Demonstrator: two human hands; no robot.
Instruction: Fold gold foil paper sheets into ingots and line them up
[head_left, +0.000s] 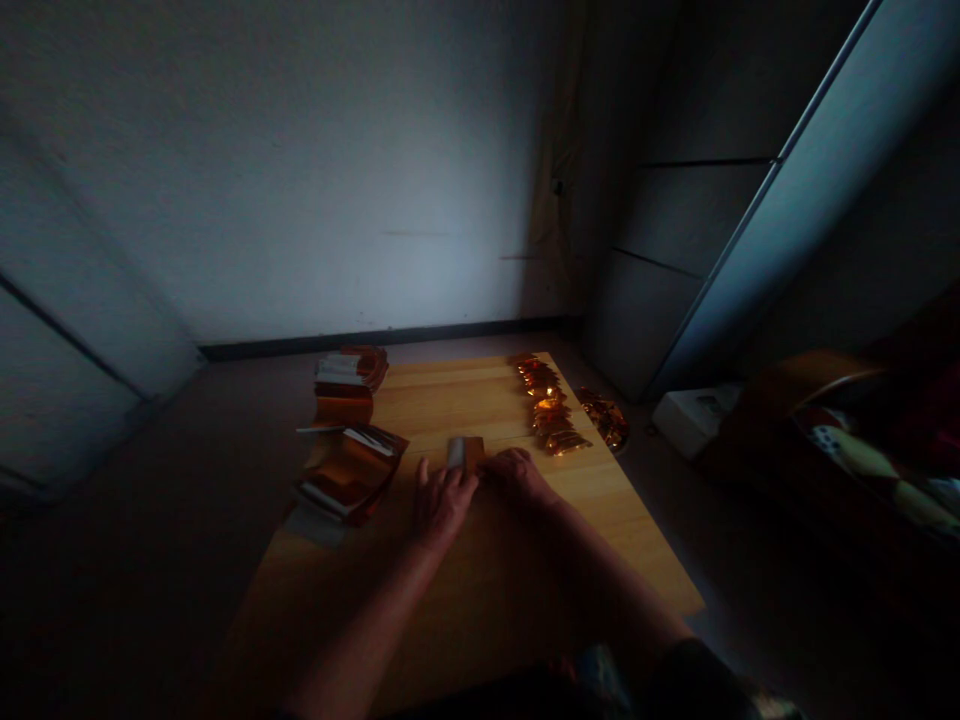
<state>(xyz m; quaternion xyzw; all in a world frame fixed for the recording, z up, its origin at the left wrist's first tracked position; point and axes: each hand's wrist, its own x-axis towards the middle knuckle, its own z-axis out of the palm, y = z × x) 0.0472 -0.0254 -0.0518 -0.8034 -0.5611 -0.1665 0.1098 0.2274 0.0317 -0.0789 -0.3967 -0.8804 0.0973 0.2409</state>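
A small sheet [474, 453], copper-coloured on its right part and whitish on its left, lies flat near the middle of the wooden table [450, 400]. My left hand [445, 498] rests at its near edge with the fingers apart, the thumb side touching it. At the sheet's right edge, the fingers of my right hand [521, 478] are closed together in a pinch. The dim light hides exactly how much they grip. Closest on my left is a loose stack of copper-coloured sheets [352, 470] with whitish layers among them.
A second pile of sheets [351, 370] sits at the table's far left. Along the right edge runs a row of shiny folded copper-coloured foil pieces [550, 405]. More foil [604, 418] lies beyond that edge, lower down. A white box [688, 418] stands on the floor at right.
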